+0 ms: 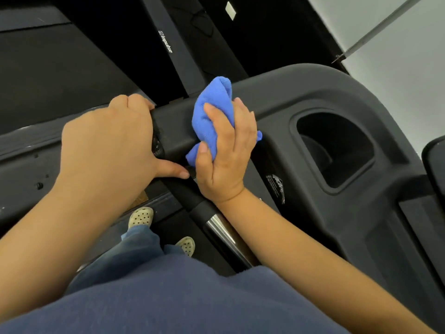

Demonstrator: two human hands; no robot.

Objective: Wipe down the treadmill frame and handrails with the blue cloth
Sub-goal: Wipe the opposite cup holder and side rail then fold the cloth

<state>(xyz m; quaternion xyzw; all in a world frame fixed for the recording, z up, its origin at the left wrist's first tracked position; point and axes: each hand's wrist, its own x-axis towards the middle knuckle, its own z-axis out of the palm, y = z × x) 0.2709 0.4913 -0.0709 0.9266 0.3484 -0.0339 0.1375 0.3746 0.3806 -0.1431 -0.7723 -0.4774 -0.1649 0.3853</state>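
We are in the wiping step: our right hand [222, 150] pinches the bunched blue cloth [212, 116] and presses it on the black handrail [173, 121], where it meets the console frame [301, 92]. Our left hand [108, 141] is closed around the same handrail. Next, we judge, the cloth must slide along the rail toward the steel grip [220, 227]. Dark treadmill deck [60, 68] below, pale wall [397, 56] behind.
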